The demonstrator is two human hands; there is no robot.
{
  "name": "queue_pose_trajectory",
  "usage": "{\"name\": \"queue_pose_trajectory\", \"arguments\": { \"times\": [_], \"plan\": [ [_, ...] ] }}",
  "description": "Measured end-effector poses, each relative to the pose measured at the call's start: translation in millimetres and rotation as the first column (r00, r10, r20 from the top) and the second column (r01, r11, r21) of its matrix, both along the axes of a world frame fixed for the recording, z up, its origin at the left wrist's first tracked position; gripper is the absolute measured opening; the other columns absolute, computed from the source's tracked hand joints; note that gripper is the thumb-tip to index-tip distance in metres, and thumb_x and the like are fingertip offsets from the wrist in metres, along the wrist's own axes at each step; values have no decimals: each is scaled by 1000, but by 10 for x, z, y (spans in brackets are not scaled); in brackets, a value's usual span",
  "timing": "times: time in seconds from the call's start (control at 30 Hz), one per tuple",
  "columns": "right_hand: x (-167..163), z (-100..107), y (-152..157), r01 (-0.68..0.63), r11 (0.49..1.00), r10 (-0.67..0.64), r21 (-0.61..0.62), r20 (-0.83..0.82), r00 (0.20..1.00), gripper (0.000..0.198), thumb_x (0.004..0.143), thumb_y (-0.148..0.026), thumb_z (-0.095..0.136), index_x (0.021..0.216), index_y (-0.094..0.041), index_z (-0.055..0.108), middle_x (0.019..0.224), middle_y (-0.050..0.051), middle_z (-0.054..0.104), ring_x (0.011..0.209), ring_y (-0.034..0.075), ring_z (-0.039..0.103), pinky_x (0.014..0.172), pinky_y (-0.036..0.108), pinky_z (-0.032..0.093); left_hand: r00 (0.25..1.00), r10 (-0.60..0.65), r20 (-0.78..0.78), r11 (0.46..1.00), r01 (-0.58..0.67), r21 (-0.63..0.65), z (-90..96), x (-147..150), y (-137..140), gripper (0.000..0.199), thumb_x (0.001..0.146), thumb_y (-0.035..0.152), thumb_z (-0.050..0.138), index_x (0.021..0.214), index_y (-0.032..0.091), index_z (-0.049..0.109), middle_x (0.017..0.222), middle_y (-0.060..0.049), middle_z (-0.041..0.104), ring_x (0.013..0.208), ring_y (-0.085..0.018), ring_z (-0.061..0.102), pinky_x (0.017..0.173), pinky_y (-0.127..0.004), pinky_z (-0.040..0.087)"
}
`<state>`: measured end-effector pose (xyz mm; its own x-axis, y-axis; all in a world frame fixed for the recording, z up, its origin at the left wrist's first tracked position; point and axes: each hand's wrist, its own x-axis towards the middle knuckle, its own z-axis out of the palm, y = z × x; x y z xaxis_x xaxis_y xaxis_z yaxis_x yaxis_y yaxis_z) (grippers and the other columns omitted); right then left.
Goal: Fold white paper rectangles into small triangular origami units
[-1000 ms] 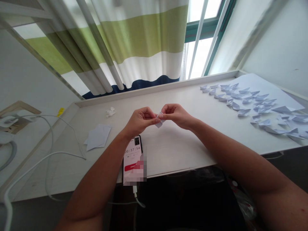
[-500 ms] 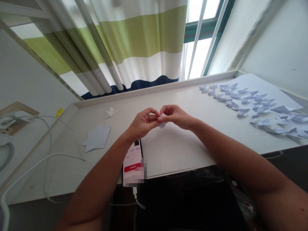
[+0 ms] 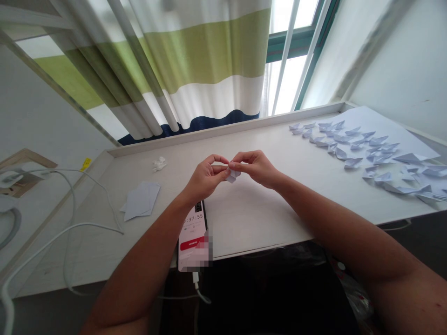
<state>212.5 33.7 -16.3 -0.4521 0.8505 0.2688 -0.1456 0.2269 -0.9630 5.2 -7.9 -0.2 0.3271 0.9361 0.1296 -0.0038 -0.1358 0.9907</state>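
Note:
A small folded piece of white paper (image 3: 232,176) is pinched between both hands above the middle of the table. My left hand (image 3: 206,177) grips its left side with thumb and fingers closed. From the right, my right hand (image 3: 255,166) pinches the top of the same paper, thumb and forefinger together. The fingertips cover much of the paper, so its full shape is hidden. To the right, several folded paper boats (image 3: 353,162) lie in rows. A small stack of white paper sheets (image 3: 141,200) rests left of my hands.
A phone (image 3: 192,237) with a timer on its screen lies at the front edge, a charging plug (image 3: 196,278) in its lower end. White cables (image 3: 71,228) loop over the left side. Crumpled tissue (image 3: 159,164) sits toward the back. A raised rim (image 3: 223,126) borders the table.
Both hands have shifted slightly left. The right thumb and forefinger have moved onto the paper's top, and the paper now hangs a little lower beneath the fingertips.

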Motion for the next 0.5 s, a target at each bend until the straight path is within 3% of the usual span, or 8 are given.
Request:
{"name": "queue_pose_trajectory", "arguments": {
  "times": [0.1, 0.27, 0.5],
  "plan": [
    [-14, -35, 1, 24, 1000, -24, -5, 21, 999, 44, 79, -60, 94, 82, -18, 81, 77, 6, 78, 74, 19, 71, 71, 35, 56, 997, 53, -58, 999, -53, 0, -34, 7, 6, 53, 78, 51, 99, 105, 17, 68, 91, -11, 87, 90, -27, 84, 89, -44, 65],
    [-46, -79, 8, 99, 994, -102, 51, 64, 993, 43, 82, -55, 91, 68, -19, 71, 67, 1, 68, 66, 15, 59, 62, 31, 45, 992, 102, -81, 994, -99, 36, -34, 10, 13, 48, 74, 54, 100, 94, 14, 81, 91, -12, 86, 86, -28, 83, 82, -43, 67],
    [-76, -46, -30, 88, 996, -89, 24, 63, 994, 50, 80, -60, 91, 65, -19, 67, 62, 0, 67, 62, 14, 58, 58, 29, 44, 994, 77, -82, 993, -84, -83, -46, -6, 21, 55, 66, 56, 104, 93, 14, 81, 92, -15, 86, 84, -27, 82, 74, -38, 65]
  ]
}}
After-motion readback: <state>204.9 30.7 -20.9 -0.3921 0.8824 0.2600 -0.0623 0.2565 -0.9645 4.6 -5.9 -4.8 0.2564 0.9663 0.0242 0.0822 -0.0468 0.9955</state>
